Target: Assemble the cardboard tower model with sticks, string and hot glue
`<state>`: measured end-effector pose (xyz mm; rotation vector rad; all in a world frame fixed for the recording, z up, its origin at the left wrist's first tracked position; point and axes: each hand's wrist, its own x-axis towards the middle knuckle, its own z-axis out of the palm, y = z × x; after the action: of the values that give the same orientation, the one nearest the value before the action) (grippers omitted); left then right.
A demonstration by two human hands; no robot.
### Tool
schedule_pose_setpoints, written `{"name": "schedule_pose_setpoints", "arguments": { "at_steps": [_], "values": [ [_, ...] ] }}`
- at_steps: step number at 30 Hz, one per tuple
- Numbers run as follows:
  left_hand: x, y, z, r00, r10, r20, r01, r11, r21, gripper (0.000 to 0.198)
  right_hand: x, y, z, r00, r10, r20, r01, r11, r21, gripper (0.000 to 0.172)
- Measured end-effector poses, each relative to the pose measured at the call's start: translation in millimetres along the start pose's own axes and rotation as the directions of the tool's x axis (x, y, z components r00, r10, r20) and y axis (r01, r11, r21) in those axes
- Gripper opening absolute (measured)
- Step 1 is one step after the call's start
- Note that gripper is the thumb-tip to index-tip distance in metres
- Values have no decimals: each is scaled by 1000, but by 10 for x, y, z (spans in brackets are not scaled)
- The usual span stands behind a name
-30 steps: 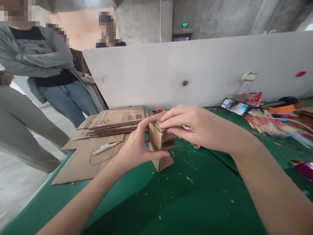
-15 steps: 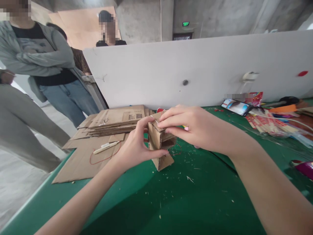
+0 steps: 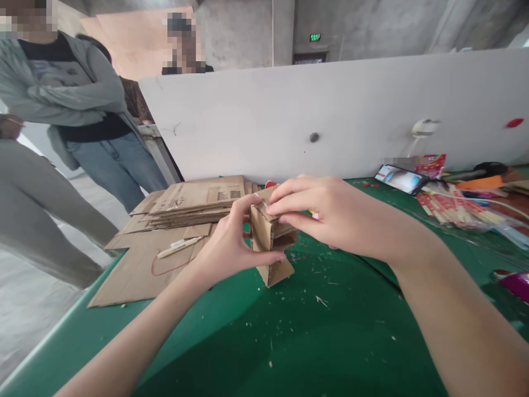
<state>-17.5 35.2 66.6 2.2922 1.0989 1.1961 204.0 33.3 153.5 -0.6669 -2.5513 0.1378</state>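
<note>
A small folded cardboard structure point(image 3: 262, 234) stands on the green table in front of me, its side towards me partly open. My left hand point(image 3: 231, 242) is wrapped round its left side, with the thumb across the front and the index finger at the top edge. From the right, my right hand point(image 3: 312, 207) presses its closed fingertips onto the top of the same structure. A whitish strip shows at the top edge between the fingers. What lies under my right fingertips is hidden.
Flattened cardboard point(image 3: 198, 198) is stacked at the back left, near a white pen point(image 3: 179, 247) and red string. On the right lie a phone point(image 3: 400, 179), packaged sticks point(image 3: 450, 207) and a purple object point(image 3: 514, 285). A white partition point(image 3: 248, 127) stands behind; people stand beyond the table.
</note>
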Motion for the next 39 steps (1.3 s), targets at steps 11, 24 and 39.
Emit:
{"name": "schedule_pose_setpoints", "arguments": {
  "at_steps": [11,24,39],
  "values": [
    [2,-57,-89,998,-16,58,28,979,-204,86,-52,72,27,987,155,-36,-154,987,43,51],
    [-6,-130,-221,960,-117,255,255,746,-616,107,-33,378,148,949,316,4,-290,867,405,54],
    [15,-60,-275,916,-8,401,291,702,-650,87,-84,544,117,933,269,240,-361,680,639,36]
  ]
}}
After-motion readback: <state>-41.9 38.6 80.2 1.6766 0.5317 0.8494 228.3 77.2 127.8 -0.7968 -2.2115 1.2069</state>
